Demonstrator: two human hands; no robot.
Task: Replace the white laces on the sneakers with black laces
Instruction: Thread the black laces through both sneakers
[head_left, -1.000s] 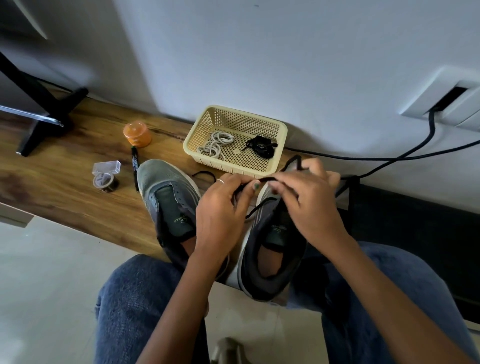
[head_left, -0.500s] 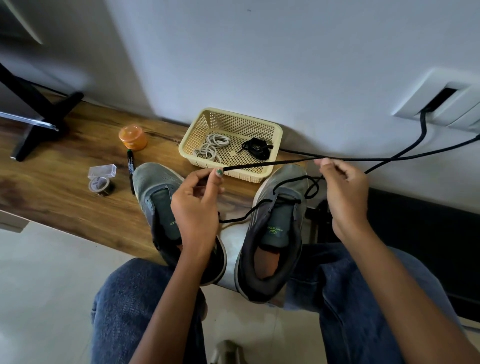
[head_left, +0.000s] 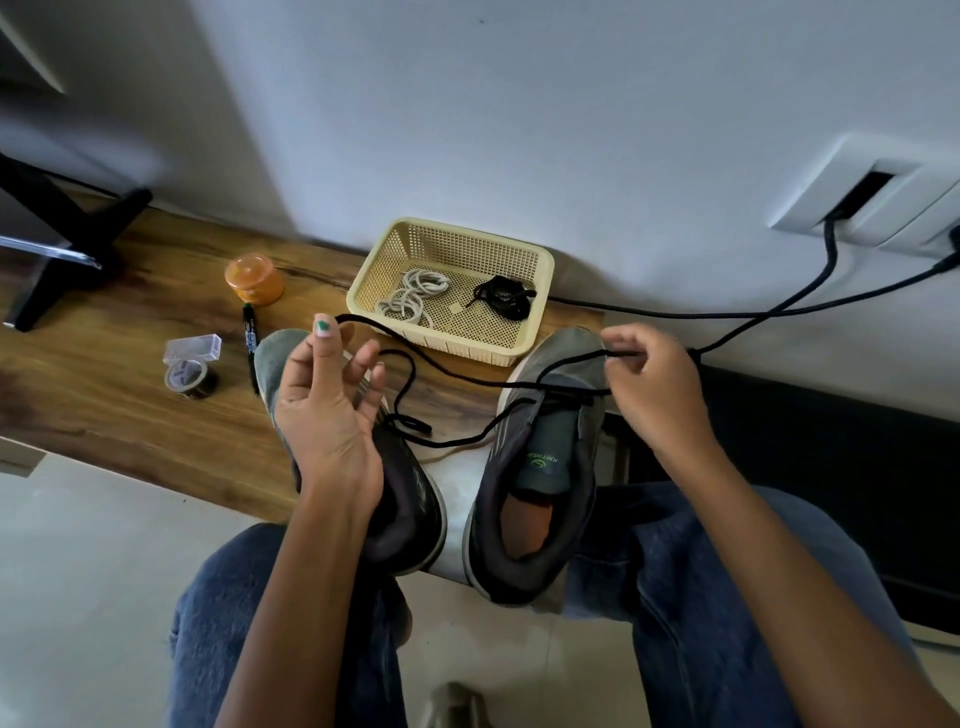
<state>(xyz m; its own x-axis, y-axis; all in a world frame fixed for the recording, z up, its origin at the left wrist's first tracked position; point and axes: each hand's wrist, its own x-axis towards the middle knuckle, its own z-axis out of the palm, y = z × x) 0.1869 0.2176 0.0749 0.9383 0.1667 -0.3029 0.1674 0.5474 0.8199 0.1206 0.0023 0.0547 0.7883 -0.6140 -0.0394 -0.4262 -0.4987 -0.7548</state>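
Hands hovered over the sneakers: left hand (head_left: 324, 410) pinched one end of the black lace (head_left: 470, 382), fingers loosely spread; right hand (head_left: 657, 387) pinched the other, threaded through the right sneaker (head_left: 540, 467) on the surface (head_left: 104, 395).

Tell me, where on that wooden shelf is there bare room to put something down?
Bare wood lies between the black stand and the orange jar, and along the near edge left of the left sneaker. It is crowded around the basket, the right sneaker, the black lace and both hands.
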